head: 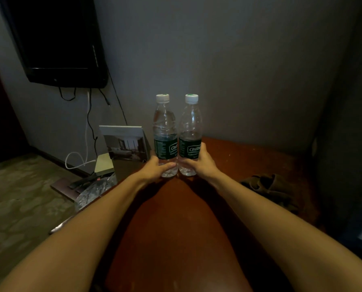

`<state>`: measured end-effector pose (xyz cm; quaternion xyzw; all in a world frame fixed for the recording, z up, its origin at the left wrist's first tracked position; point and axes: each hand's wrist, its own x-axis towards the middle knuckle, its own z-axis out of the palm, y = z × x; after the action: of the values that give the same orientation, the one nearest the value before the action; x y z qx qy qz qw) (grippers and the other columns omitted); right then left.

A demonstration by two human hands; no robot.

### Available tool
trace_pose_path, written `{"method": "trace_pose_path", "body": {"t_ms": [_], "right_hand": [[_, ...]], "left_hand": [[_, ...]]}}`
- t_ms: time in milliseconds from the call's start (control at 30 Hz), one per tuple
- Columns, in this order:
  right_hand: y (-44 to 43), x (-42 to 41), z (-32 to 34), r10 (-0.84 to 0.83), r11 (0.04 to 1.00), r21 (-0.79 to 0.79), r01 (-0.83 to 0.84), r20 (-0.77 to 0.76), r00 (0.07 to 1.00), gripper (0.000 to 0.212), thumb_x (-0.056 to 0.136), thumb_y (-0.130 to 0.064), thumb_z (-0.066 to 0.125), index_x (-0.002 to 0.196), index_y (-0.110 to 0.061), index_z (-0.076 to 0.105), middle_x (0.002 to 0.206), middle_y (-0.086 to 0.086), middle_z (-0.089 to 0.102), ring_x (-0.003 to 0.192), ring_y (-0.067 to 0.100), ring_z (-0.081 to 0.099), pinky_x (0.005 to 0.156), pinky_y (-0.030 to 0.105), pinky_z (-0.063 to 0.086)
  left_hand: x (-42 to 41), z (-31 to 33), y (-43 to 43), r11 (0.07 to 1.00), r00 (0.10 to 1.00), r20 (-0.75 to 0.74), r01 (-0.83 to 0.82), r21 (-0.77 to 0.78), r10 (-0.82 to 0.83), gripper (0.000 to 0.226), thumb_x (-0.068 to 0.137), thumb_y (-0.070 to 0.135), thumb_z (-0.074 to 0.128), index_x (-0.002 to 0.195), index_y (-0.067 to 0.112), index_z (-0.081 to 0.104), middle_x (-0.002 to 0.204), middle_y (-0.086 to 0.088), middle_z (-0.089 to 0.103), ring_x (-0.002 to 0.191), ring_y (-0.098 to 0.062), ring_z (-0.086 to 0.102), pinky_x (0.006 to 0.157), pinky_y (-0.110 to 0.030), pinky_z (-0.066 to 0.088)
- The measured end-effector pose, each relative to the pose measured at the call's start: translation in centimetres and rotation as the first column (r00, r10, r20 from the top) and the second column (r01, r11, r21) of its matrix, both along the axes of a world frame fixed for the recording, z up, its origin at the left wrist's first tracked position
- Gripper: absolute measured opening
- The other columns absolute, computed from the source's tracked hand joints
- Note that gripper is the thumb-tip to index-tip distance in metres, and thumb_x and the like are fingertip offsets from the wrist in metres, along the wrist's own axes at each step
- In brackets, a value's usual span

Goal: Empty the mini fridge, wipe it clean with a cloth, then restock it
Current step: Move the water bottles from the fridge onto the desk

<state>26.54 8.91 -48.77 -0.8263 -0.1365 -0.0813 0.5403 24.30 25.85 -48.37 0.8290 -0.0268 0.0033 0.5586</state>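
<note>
Two bottles (165, 127); left grip (156, 168), right grip (201, 163) round bases.

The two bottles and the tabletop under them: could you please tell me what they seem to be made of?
The left bottle and right bottle look like thin clear plastic: see-through ribbed walls, white screw caps, green film labels. The tabletop seems varnished reddish-brown wood or veneer, judging by its soft sheen.

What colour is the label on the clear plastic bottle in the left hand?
The label is dark green with white lettering; head view.
</note>
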Motion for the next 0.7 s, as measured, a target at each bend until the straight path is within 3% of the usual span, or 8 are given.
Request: {"method": "trace_pose_path", "body": {"t_ms": [100, 167, 300, 500, 600, 700], "right_hand": [[0.3, 0.2, -0.2, -0.019, 1.0, 0.003, 0.019, -0.023, 1.0, 0.078, 0.077, -0.036, 0.079, 0.136, -0.021, 0.031, 0.133, -0.001, 0.055, 0.123, 0.023, 0.053, 0.104, 0.049, 0.044], [0.8, 0.2, -0.3, -0.054, 0.999, -0.002, 0.054, -0.012, 0.998, 0.077, 0.076, -0.038, 0.079, 0.135, -0.022, 0.032, 0.134, -0.002, 0.054, 0.123, 0.023, 0.053, 0.104, 0.046, 0.043], [1.4, 0.2, -0.2, -0.071, 0.998, -0.002, 0.071, -0.012, 0.997, 0.076, 0.078, -0.038, 0.077, 0.136, -0.021, 0.031, 0.135, -0.002, 0.053, 0.124, 0.023, 0.052, 0.101, 0.038, 0.041], [1.5, -0.1, -0.1, -0.055, 0.998, -0.005, 0.055, -0.036, 0.998, 0.075, 0.08, -0.036, 0.076, 0.136, -0.018, 0.029, 0.136, 0.0, 0.05, 0.124, 0.024, 0.05, 0.099, 0.038, 0.041], [1.5, 0.2, 0.8, -0.095, 0.987, -0.14, 0.08, -0.103, 0.99, 0.075, 0.078, -0.039, 0.077, 0.133, -0.014, 0.032, 0.131, 0.003, 0.053, 0.118, 0.025, 0.054, 0.099, 0.042, 0.046], [0.8, 0.4, 1.4, -0.129, 0.889, -0.456, 0.036, -0.175, 0.976, 0.055, 0.079, -0.043, 0.074, 0.119, -0.013, 0.051, 0.114, 0.005, 0.063, 0.101, 0.024, 0.063, 0.088, 0.04, 0.053]], "left_hand": [[0.2, 0.7, 0.6, 0.996, 0.997, -0.034, 0.07, 0.056, -0.069, 0.062, 0.09, 0.019, 0.065, 0.142, 0.01, 0.033, 0.138, -0.003, 0.049, 0.131, -0.02, 0.044, 0.111, -0.038, 0.035], [0.6, 0.9, 1.2, 0.994, 0.996, -0.042, 0.076, 0.076, -0.073, 0.063, 0.089, 0.019, 0.066, 0.143, 0.006, 0.035, 0.14, -0.007, 0.05, 0.132, -0.023, 0.045, 0.109, -0.037, 0.037], [0.7, 0.3, 1.1, 0.998, 1.0, 0.0, -0.004, 0.058, 0.004, 0.063, 0.091, 0.015, 0.064, 0.142, 0.002, 0.031, 0.137, -0.006, 0.05, 0.129, -0.021, 0.046, 0.107, -0.035, 0.038], [0.7, -0.9, 0.5, 0.992, 0.993, 0.01, -0.118, 0.047, 0.117, 0.068, 0.093, 0.023, 0.061, 0.146, 0.004, 0.022, 0.142, -0.012, 0.047, 0.132, -0.026, 0.044, 0.104, -0.037, 0.038], [0.1, -0.8, 0.3, 0.949, 0.977, 0.023, -0.214, 0.23, 0.214, 0.063, 0.092, 0.03, 0.063, 0.141, 0.004, 0.034, 0.14, -0.012, 0.051, 0.128, -0.028, 0.049, 0.104, -0.04, 0.041], [-1.2, -0.1, 0.2, 0.857, 0.979, -0.016, -0.169, 0.487, 0.202, 0.044, 0.091, 0.032, 0.064, 0.125, 0.008, 0.051, 0.121, -0.004, 0.06, 0.11, -0.026, 0.06, 0.092, -0.037, 0.05]]}}
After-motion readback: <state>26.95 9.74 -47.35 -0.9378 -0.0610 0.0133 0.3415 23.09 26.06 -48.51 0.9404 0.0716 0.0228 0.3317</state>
